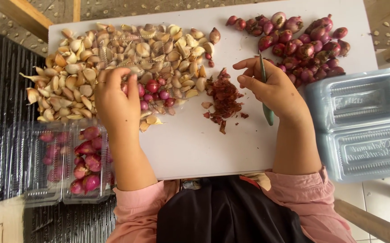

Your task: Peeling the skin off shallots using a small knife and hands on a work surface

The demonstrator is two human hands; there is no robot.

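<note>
While the right hand (273, 87) grips a green-handled knife (265, 92), blade up between fingers and thumb and handle trailing toward the wrist, the left hand (114, 96) reaches with curled fingers into the peeled shallots (155, 92) at the middle of the board (195, 144); whether it has pinched one I cannot tell. Holding the knife that way seems to leave the thumb free for stripping skins. Between the hands lies one small heap of red peelings (224, 99), apparently dropped where the work is done. Garlic cloves (114, 54), too many to count, fill the far left corner; unpeeled shallots (300, 45), some thirty, fill the far right. Off the left edge an open clear box (75, 162) holds roughly a dozen peeled shallots, close by for filling. Off the right edge sit two empty clear trays (361, 123), likely waiting.
</note>
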